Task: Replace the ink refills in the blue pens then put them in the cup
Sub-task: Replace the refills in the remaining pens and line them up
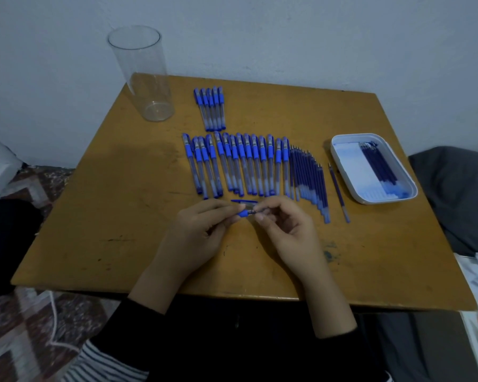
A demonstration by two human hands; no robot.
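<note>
Both hands meet over the middle of the wooden table (122,216). My left hand (199,230) pinches a blue pen (244,213) by its blue grip, and my right hand (284,224) pinches the pen's tip end. A blue cap (243,201) lies just behind the fingers. A long row of blue pens (238,164) lies beyond, with a smaller bundle of pens (211,107) farther back. Loose refills (309,180) lie fanned out to the right, one single refill (339,193) apart. The clear cup (144,75) stands empty at the back left.
A white tray (345,172) at the right holds several dark refills (378,161). Grey fabric (453,194) lies off the table's right edge, papers at the lower right. A patterned rug and a white cord are on the floor to the left.
</note>
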